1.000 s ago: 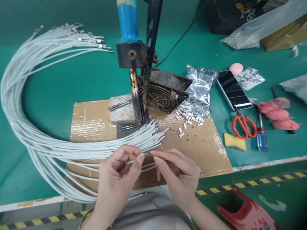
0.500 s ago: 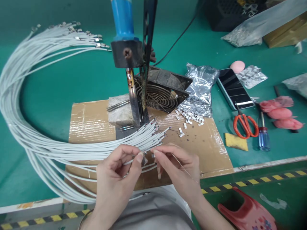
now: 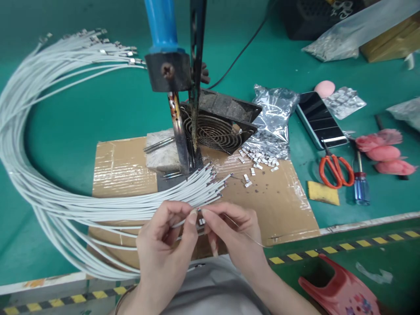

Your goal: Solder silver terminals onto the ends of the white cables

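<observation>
A white cable (image 3: 178, 224) is pinched by the left hand (image 3: 166, 243). Just beside, a thin wire (image 3: 254, 240) is grasped by the right hand (image 3: 234, 232).

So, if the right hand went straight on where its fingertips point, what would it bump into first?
Most likely the left hand, whose thumb and index finger pinch a white cable directly ahead of the right hand. The two look nearly touching, though depth is hard to judge.
</observation>
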Demonstrator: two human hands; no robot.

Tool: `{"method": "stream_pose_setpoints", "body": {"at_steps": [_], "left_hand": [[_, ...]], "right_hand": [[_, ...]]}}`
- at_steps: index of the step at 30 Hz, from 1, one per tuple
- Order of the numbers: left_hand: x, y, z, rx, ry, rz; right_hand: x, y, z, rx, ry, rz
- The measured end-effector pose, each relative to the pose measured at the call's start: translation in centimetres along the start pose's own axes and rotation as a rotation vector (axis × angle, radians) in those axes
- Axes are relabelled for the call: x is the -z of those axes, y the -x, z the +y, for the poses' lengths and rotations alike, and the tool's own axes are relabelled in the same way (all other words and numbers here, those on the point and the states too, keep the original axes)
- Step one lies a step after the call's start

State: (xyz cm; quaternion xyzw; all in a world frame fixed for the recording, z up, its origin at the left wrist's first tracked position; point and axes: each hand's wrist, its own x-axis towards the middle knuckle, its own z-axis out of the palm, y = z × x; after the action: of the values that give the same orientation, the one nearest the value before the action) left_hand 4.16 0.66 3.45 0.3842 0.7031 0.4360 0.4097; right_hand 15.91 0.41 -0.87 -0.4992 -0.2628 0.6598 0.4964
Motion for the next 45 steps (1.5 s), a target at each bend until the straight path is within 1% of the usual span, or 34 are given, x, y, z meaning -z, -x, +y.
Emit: {"method": "stream_pose_setpoints", "body": {"at_steps": [3,5,7,8,10,12,15,17,20,25,28,33,40,45], "left_hand": [[0.3,-0.3,-0.2,0.012,0.038,-0.016],[0.6,-0.7,-0.2,0.002,0.050,-0.090],[0.8,-0.9,-0.1,0.006,0.069,-0.156],[0.8,-0.9,0.0,0.025,0.088,-0.160],[0.7,-0.9,0.4,0.078,0.128,-0.104],[0.5,-0.7,0.7,0.106,0.129,-0.064],[0.5,-0.6,1.0,0.107,0.104,-0.048],[0.5,-0.6,1.1,0.109,0.111,-0.047],[0.5,-0.5,1.1,0.116,0.143,-0.060],[0.6,-0.6,1.2,0.094,0.140,-0.089],[0.6,-0.7,1.2,0.086,0.155,-0.097],[0.6,-0.8,1.2,0.077,0.163,-0.109],[0.8,-1.0,1.3,0.067,0.111,-0.143],[0.9,-1.1,1.2,0.064,0.094,-0.147]], "right_hand": [[-0.6,0.4,0.6,0.083,-0.002,0.064],[-0.7,0.5,0.6,0.166,0.028,0.070],[-0.5,0.4,0.3,0.261,0.085,0.045],[-0.3,0.3,0.1,0.303,0.117,0.027],[0.2,0.1,-0.2,0.346,0.158,0.002],[0.6,-0.1,-0.4,0.337,0.144,0.009],[1.0,-0.3,-0.4,0.285,0.073,0.054],[0.9,-0.5,-0.5,0.254,0.036,0.072],[0.7,-0.9,-1.0,0.224,0.018,0.058],[0.6,-1.3,-2.5,0.271,0.141,-0.007],[0.7,-1.4,-3.0,0.290,0.204,-0.026],[0.8,-1.5,-3.0,0.273,0.217,-0.060],[0.9,-1.5,-3.2,0.277,0.249,-0.079],[1.0,-1.6,-3.2,0.290,0.262,-0.095]]}}
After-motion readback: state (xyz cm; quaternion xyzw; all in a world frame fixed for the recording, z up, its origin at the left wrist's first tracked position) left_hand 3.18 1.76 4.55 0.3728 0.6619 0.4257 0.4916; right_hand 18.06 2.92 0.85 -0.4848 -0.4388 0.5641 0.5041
